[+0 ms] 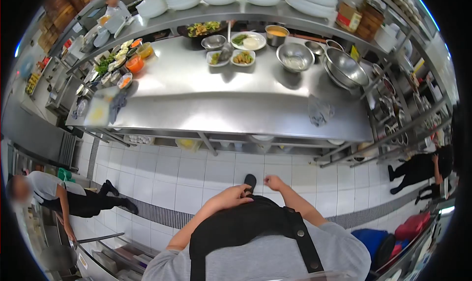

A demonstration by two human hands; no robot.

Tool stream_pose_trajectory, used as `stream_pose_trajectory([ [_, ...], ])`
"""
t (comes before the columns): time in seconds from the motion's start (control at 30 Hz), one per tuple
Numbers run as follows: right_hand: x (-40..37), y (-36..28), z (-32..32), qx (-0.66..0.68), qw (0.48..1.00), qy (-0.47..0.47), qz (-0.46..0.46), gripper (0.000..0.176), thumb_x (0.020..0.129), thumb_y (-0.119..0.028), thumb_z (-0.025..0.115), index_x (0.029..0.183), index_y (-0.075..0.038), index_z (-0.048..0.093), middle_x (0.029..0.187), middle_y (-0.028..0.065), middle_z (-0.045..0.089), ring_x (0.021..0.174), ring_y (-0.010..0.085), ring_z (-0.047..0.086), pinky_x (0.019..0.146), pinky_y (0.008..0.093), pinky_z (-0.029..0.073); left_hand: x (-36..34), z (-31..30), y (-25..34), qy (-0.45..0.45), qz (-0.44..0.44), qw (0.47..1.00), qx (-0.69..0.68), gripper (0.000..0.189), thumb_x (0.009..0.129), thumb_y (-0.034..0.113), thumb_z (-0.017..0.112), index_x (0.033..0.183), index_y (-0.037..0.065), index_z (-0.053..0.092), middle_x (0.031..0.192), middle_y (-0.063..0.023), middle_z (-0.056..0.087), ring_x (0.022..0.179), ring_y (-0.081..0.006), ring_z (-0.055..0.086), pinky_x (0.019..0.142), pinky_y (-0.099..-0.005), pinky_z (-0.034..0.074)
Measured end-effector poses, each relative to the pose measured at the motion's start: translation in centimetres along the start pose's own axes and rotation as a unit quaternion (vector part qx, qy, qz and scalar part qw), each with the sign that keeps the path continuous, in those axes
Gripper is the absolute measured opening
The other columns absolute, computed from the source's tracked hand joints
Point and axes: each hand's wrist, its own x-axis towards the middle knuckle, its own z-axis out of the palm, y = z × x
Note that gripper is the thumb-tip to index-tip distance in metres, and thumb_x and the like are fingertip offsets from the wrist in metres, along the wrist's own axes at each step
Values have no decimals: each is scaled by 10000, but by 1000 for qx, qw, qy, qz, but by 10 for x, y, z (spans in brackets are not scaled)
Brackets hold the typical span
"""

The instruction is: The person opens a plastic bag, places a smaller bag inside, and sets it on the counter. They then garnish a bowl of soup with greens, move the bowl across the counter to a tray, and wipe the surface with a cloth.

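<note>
My left hand (230, 197) rests against the front of my black apron (231, 225), its thumb and fingers apart with dark cloth between them. To its right, my right hand (274, 182) is curled into a loose fist over the floor, and no object shows in it. Both hands are short of the long steel counter (221, 109) in front of me. On that counter stand two white square bowls of food, the left one (218, 59) and the right one (243, 58). A ladle (226, 51) dips into the left bowl, and a white plate (249, 41) sits behind them.
Steel bowls (295, 57) and a crumpled plastic bag (319, 110) are at the counter's right. An orange container (134, 63) and a cutting board (98, 110) lie left. One person (59, 192) bends at the lower left; another (425, 170) stands right. A floor drain (157, 215) crosses the tiles.
</note>
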Motion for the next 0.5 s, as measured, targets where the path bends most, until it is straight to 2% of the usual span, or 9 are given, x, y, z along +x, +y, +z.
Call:
stream_pose_trajectory([
  [0.07,7,71,21,8,994,-95,56,300,838,-330,738,993,-73,740,948,164,732,875,359,689,785,454,544,28,-27,-6,29,-11,995,90,631,920,381,706,1366,-15,500,1112,-216,668,885,-348,678,793,-412,531],
  [0.1,11,126,42,-126,984,-122,8,241,857,-310,690,988,-118,756,972,130,736,898,353,692,807,452,550,41,-35,-20,69,-28,986,148,619,919,380,702,1357,-13,510,1092,-221,674,905,-365,677,806,-425,532],
  [0.13,16,179,52,-352,897,-225,-143,209,861,-260,644,1010,-180,766,1007,104,734,943,332,694,833,436,557,53,-42,-41,106,-46,971,207,608,919,380,699,1349,-11,519,1073,-227,681,926,-382,676,819,-437,532],
  [0.17,6,190,34,-368,877,-302,-66,291,835,-318,675,1005,-97,759,1059,198,718,1026,364,683,906,450,550,61,-52,-60,140,-65,952,266,598,918,379,696,1340,-9,529,1053,-233,688,946,-398,676,832,-450,533],
  [0.2,0,257,60,-239,936,-223,128,299,841,-304,653,1024,-93,759,1107,196,711,1038,359,682,935,431,544,65,-63,-71,155,-106,938,291,585,917,378,696,1328,-7,538,1058,-237,690,971,-402,672,846,-455,533],
  [0.27,-28,219,-5,-167,929,-108,311,346,836,-358,662,1029,-88,759,1140,200,704,1059,354,676,958,422,534,71,-84,-91,179,-184,907,334,561,914,376,696,1303,-4,557,1068,-245,693,1021,-409,665,872,-466,532],
  [0.37,-30,236,-40,-252,928,-142,235,321,886,-345,607,1034,-107,763,1118,180,713,1067,341,673,940,424,541,72,-81,-185,289,-201,934,58,588,895,417,712,1276,-8,571,1066,-245,700,1032,-411,665,888,-470,528],
  [0.43,-15,241,-57,-334,917,-194,104,306,912,-323,572,1034,-120,766,1109,165,717,1066,333,672,930,425,545,56,-51,-265,281,-270,915,104,578,884,432,734,1256,14,590,926,-224,728,945,-370,709,810,-444,555],
  [0.5,3,236,-65,-336,921,-174,95,292,924,-301,549,1019,-131,766,1109,150,718,1054,328,675,917,427,550,27,-5,-345,218,-355,907,54,628,869,484,721,1249,-1,597,962,-223,723,947,-401,686,861,-466,536],
])
